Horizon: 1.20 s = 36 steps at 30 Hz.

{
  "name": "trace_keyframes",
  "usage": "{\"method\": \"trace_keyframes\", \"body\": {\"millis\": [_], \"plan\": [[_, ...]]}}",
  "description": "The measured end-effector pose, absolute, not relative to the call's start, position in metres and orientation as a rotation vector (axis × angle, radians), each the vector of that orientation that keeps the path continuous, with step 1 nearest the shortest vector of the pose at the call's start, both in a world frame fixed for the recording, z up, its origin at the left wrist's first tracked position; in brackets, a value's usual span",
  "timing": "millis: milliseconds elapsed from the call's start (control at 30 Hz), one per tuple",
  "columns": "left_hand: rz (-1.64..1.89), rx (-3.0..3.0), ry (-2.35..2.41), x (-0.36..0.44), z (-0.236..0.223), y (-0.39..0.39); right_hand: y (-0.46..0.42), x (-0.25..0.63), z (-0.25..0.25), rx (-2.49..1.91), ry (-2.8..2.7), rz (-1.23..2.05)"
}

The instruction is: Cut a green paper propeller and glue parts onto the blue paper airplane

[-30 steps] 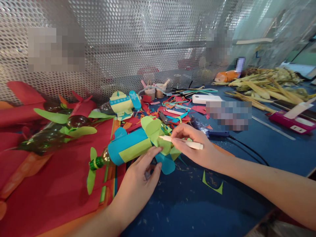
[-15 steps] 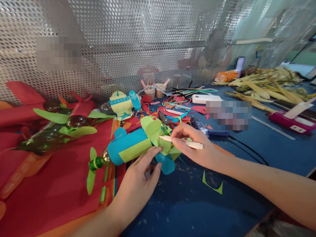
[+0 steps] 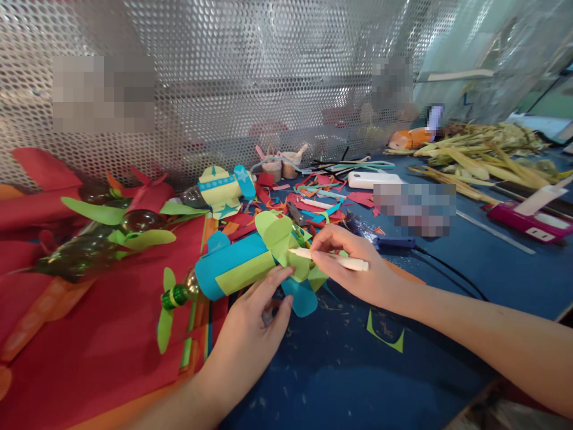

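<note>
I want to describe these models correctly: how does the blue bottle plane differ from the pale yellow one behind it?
The blue plane has a plain green panel; the yellow plane has a blue, patterned band. The blue plane lies close to the left hand; the yellow plane lies farther back, touched by neither hand. Both are bottles wrapped in coloured paper, with paper fins.

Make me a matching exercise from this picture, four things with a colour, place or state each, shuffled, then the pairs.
1. White marker
2. Bottle plane by the left hand
3. Dried stalks
4. Green paper scrap

A. Heaped at the back right
B. Blue and light green
C. Lying loose, with a curved edge
D. Held in the right hand

Pairs: 1-D, 2-B, 3-A, 4-C.
</note>
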<state>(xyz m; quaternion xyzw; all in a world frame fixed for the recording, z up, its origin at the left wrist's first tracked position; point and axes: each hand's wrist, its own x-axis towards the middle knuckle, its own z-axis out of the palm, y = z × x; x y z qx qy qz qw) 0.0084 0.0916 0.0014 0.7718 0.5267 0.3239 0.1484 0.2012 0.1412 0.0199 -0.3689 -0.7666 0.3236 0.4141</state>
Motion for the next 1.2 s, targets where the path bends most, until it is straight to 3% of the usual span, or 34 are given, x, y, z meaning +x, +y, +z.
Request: {"method": "trace_keyframes", "body": {"millis": [1200], "plan": [[0.922,2.234,1.491,0.0078,0.0000,0.0918,0.1430,0.2009,0.0202,-0.937,-1.911,0.747]]}}
